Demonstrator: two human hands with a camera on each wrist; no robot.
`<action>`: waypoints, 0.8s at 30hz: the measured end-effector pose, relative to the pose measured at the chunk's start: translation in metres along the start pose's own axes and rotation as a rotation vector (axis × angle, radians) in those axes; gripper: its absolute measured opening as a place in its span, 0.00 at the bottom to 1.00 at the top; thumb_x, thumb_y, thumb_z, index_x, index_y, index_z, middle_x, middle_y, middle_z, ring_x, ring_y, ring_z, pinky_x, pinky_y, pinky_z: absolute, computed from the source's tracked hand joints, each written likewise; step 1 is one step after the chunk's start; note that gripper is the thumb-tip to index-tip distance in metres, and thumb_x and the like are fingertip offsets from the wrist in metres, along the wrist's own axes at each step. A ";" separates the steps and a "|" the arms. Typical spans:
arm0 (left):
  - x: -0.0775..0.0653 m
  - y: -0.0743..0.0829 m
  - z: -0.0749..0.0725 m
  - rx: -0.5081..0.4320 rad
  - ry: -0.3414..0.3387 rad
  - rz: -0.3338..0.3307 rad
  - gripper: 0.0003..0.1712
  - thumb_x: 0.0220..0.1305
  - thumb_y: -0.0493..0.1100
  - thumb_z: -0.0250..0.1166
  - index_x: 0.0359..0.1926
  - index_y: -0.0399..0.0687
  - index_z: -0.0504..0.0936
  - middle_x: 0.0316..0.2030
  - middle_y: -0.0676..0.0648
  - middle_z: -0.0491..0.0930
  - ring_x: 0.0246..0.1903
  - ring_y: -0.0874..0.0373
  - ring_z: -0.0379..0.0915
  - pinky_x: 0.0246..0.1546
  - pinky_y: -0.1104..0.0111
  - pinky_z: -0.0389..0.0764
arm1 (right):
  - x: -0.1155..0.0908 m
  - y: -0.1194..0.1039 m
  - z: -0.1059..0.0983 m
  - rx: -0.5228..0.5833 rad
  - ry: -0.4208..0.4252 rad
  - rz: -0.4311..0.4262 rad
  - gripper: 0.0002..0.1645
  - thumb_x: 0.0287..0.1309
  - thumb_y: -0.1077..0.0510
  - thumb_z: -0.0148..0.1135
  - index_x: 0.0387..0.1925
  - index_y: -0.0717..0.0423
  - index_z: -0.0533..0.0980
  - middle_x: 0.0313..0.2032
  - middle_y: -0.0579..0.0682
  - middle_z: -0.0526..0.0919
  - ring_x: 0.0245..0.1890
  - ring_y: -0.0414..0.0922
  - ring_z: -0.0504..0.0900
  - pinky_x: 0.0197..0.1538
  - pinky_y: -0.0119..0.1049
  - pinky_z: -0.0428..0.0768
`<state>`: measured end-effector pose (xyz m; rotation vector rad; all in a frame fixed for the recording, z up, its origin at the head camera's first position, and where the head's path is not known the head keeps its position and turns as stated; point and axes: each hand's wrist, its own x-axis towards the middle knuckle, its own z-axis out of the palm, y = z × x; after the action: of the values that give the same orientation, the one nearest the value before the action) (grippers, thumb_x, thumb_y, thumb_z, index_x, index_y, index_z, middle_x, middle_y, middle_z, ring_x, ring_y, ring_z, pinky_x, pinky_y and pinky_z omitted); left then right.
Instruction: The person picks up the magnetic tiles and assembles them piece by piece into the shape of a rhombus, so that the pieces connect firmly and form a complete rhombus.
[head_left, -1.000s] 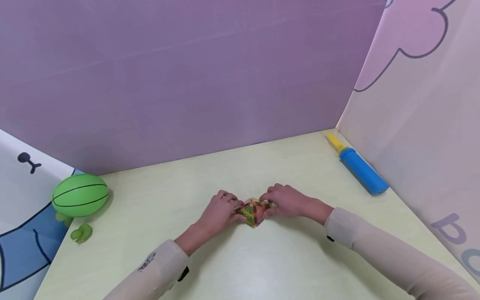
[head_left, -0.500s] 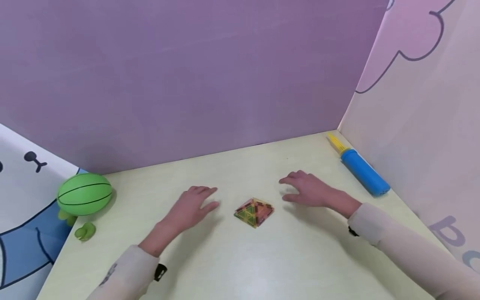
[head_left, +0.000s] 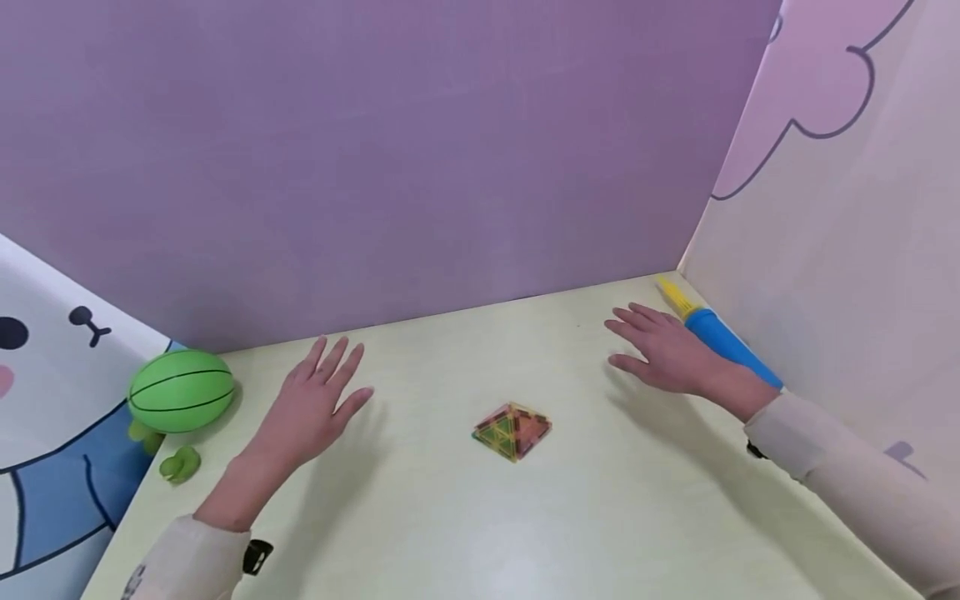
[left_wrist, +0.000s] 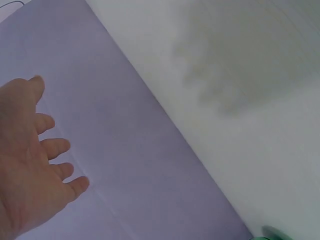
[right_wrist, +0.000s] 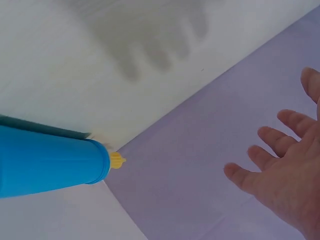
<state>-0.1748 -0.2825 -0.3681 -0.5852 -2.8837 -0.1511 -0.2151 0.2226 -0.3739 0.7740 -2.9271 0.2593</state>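
Note:
A small pyramid of see-through magnetic tiles (head_left: pixel 513 432), with green, yellow and reddish faces, sits on the pale table (head_left: pixel 465 517) between the hands. To its left my left hand (head_left: pixel 303 408) hovers over the tabletop, fingers spread and touching nothing. My right hand (head_left: pixel 663 348) is raised on the other side, its fingers straight and apart. In the left wrist view the left hand (left_wrist: pixel 37 160) shows its palm with nothing in it. The right wrist view likewise has the right hand (right_wrist: pixel 287 155) holding nothing, near the blue hand pump (right_wrist: pixel 50 160).
A green ball (head_left: pixel 182 392) with black lines lies at the left back corner, a small twisted green balloon piece (head_left: pixel 180 465) before it. The yellow-tipped blue pump (head_left: pixel 723 337) lies along the right wall, partly behind the right hand. A purple wall (head_left: pixel 420 167) rises at the back.
Both hands have let go of the tile pyramid and moved apart, the left one leftward, the right one rightward and back. Their fingers have spread. The pyramid stays on the table.

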 end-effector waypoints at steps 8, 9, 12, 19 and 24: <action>-0.001 -0.003 -0.001 0.019 0.005 -0.001 0.40 0.76 0.60 0.50 0.78 0.44 0.54 0.78 0.37 0.50 0.78 0.35 0.36 0.72 0.38 0.49 | -0.002 0.007 0.002 0.003 -0.025 0.042 0.40 0.71 0.42 0.56 0.76 0.54 0.60 0.77 0.61 0.56 0.78 0.63 0.47 0.73 0.70 0.46; -0.001 -0.003 -0.001 0.021 0.004 -0.001 0.40 0.76 0.61 0.50 0.78 0.45 0.54 0.78 0.37 0.50 0.78 0.35 0.35 0.72 0.38 0.49 | -0.002 0.007 0.002 0.003 -0.025 0.042 0.40 0.71 0.41 0.56 0.76 0.54 0.59 0.77 0.61 0.56 0.78 0.63 0.47 0.73 0.70 0.45; -0.001 -0.003 0.001 0.020 -0.002 0.000 0.40 0.76 0.61 0.49 0.78 0.45 0.54 0.78 0.37 0.50 0.78 0.35 0.35 0.72 0.38 0.48 | -0.003 0.008 0.003 0.002 -0.024 0.039 0.41 0.71 0.40 0.55 0.76 0.54 0.59 0.77 0.61 0.55 0.78 0.63 0.46 0.73 0.71 0.44; -0.002 -0.002 0.004 0.013 -0.018 -0.007 0.41 0.76 0.62 0.48 0.79 0.47 0.52 0.79 0.38 0.49 0.78 0.35 0.33 0.73 0.38 0.46 | -0.004 0.009 0.004 0.003 -0.029 0.039 0.41 0.71 0.39 0.54 0.77 0.53 0.58 0.78 0.60 0.53 0.79 0.62 0.42 0.73 0.71 0.41; -0.002 -0.002 0.007 0.020 -0.023 -0.004 0.41 0.76 0.62 0.49 0.79 0.48 0.51 0.79 0.38 0.49 0.79 0.35 0.32 0.73 0.38 0.46 | -0.002 0.009 0.008 0.010 -0.033 0.041 0.43 0.71 0.37 0.53 0.78 0.51 0.55 0.79 0.59 0.50 0.80 0.61 0.39 0.73 0.71 0.39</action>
<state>-0.1755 -0.2842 -0.3754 -0.5820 -2.9051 -0.1171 -0.2181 0.2294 -0.3829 0.7273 -2.9770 0.2673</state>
